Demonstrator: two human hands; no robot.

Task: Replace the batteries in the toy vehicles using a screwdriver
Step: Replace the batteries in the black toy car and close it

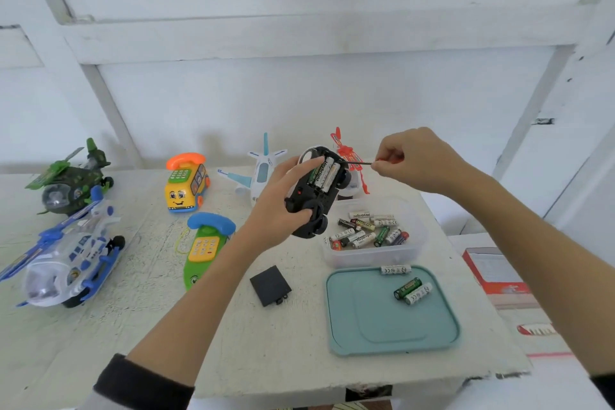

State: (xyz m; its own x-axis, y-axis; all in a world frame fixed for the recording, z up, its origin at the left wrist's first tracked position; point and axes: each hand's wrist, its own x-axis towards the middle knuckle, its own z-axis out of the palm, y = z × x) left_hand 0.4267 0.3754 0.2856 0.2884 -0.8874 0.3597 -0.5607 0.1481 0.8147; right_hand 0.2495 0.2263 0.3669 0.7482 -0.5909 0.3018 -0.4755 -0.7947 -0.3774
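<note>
My left hand grips a black toy car, held above the table with its underside facing me. Its battery bay is uncovered and holds batteries side by side. My right hand pinches a thin screwdriver whose tip points left toward the car's upper end. The black battery cover lies loose on the table below. A clear tub holds several loose batteries, and three more batteries lie on the teal lid.
Other toys stand on the white table: a green helicopter, a blue-white helicopter, a yellow phone bus, a green phone, a white plane and a red toy behind the car. A red-white box sits right.
</note>
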